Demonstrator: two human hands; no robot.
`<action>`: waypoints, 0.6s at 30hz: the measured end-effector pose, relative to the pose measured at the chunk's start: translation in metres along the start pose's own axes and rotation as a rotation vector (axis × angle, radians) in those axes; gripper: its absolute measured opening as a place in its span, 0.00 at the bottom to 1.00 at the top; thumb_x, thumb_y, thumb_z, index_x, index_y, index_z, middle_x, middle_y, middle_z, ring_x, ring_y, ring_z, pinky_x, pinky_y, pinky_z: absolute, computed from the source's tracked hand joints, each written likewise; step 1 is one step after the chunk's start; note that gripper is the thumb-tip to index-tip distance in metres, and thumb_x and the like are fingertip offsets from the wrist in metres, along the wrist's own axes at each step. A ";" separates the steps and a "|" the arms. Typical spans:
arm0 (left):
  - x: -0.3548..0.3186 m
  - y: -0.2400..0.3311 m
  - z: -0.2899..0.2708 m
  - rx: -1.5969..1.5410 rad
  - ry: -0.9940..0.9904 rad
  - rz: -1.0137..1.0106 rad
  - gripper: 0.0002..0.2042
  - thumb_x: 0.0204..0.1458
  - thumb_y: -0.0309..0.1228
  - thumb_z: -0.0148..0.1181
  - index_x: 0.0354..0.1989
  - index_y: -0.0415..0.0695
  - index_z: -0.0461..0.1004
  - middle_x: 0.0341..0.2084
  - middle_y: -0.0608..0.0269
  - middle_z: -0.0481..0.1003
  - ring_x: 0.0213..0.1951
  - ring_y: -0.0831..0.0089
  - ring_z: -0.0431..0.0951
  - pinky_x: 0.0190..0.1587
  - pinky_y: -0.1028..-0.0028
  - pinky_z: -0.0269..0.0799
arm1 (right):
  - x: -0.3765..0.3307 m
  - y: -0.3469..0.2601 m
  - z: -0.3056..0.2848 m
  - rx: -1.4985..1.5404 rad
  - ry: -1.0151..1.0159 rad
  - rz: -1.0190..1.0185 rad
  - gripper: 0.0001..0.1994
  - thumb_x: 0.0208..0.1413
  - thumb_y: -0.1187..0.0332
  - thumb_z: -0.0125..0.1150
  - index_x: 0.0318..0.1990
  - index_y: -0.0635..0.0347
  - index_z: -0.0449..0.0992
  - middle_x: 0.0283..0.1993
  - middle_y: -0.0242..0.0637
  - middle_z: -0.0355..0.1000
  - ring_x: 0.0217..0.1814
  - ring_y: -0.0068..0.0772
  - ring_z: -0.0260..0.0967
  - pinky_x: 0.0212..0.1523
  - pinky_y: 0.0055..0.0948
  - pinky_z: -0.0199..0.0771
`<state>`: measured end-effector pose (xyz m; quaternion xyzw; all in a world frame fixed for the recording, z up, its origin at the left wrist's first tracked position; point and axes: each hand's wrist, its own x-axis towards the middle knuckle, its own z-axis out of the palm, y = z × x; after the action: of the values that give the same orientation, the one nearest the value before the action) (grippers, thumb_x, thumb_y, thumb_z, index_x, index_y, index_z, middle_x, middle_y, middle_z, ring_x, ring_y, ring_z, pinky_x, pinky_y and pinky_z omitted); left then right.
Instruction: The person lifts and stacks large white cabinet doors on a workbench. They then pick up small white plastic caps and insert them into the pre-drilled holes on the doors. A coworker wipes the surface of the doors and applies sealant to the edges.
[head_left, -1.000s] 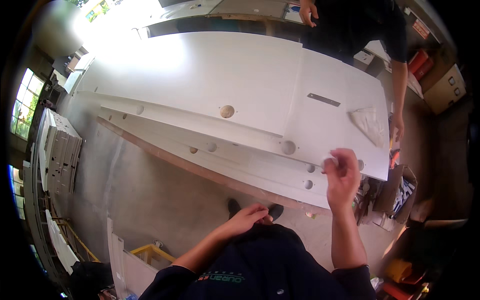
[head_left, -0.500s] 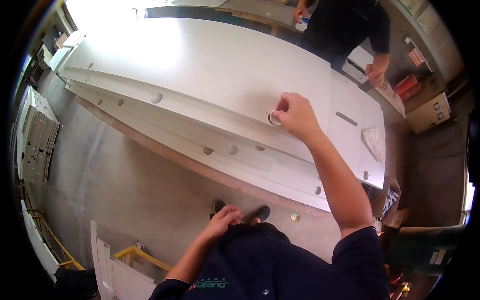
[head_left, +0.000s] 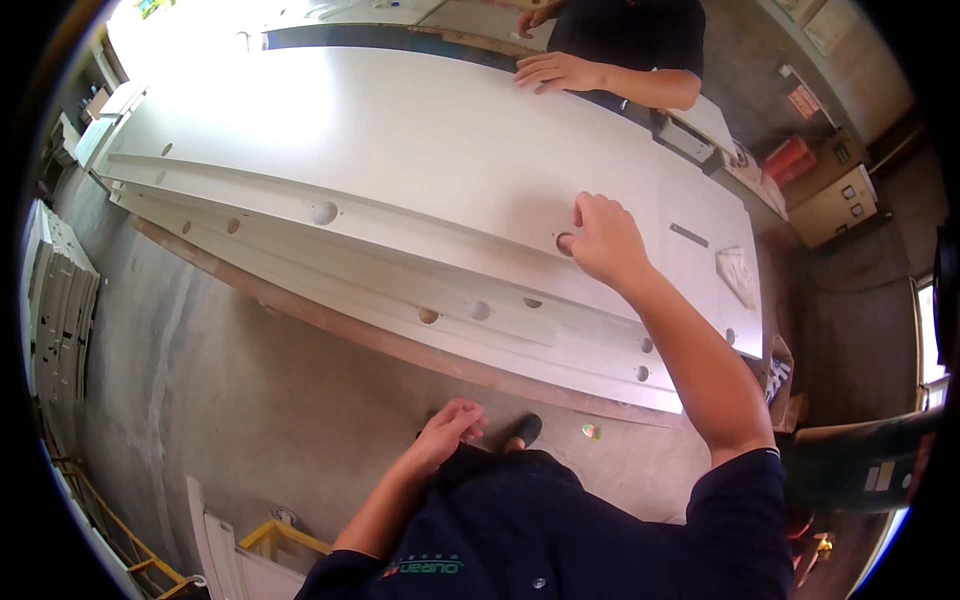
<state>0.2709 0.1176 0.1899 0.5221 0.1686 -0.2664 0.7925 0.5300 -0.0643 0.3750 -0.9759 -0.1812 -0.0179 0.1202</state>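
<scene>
A long white panel (head_left: 420, 140) lies at waist height in front of me, with round holes along its near edge. Over one hole (head_left: 564, 243) near the panel's right part is my right hand (head_left: 606, 240). Its fingers are curled, and the thumb and fingertips reach the rim of the hole; anything pinched there is hidden. My left hand (head_left: 452, 430) hangs loosely bent in front of my waist, away from the panel, with nothing visible in it.
Under the top panel sits another white panel (head_left: 390, 285) with holes. Across the work stands a person, one hand (head_left: 560, 73) on the far edge. A metal strip (head_left: 689, 236) and white bag (head_left: 737, 276) lie at right. Stacked panels (head_left: 62, 305) stand left; a green bin (head_left: 860, 463) right.
My right hand has shifted slightly right in view, staying at the same hole. The person opposite has brought a hand onto the panel's far edge. My left hand stays low.
</scene>
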 end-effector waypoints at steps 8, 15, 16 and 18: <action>-0.017 -0.028 -0.028 -0.061 0.041 -0.025 0.13 0.59 0.38 0.51 0.45 0.43 0.70 0.36 0.65 0.73 0.36 0.79 0.71 0.42 0.78 0.67 | -0.047 -0.007 -0.006 -0.062 0.051 -0.394 0.12 0.40 0.76 0.56 0.36 0.61 0.75 0.40 0.36 0.73 0.47 0.39 0.64 0.52 0.36 0.60; -0.032 -0.024 -0.026 -0.059 0.073 0.034 0.15 0.58 0.40 0.52 0.47 0.43 0.68 0.36 0.69 0.72 0.35 0.81 0.69 0.39 0.80 0.66 | -0.040 -0.008 -0.002 0.056 0.039 -0.374 0.12 0.34 0.80 0.54 0.31 0.62 0.74 0.33 0.36 0.69 0.45 0.39 0.62 0.49 0.34 0.55; -0.033 -0.024 -0.025 -0.067 0.086 0.054 0.15 0.58 0.40 0.52 0.47 0.43 0.68 0.36 0.69 0.72 0.35 0.81 0.69 0.39 0.80 0.66 | -0.041 -0.009 -0.004 0.035 0.000 -0.369 0.13 0.35 0.79 0.55 0.34 0.63 0.74 0.37 0.37 0.70 0.47 0.39 0.63 0.51 0.34 0.55; -0.034 -0.024 -0.023 -0.062 0.106 0.082 0.15 0.58 0.40 0.52 0.47 0.43 0.68 0.36 0.69 0.72 0.35 0.81 0.69 0.39 0.80 0.66 | -0.048 -0.009 0.002 0.067 0.079 -0.420 0.15 0.36 0.78 0.56 0.37 0.63 0.74 0.40 0.37 0.70 0.49 0.39 0.63 0.53 0.35 0.55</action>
<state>0.2293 0.1396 0.1821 0.5171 0.1970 -0.2006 0.8084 0.4821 -0.0720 0.3717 -0.9108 -0.3760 -0.0749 0.1531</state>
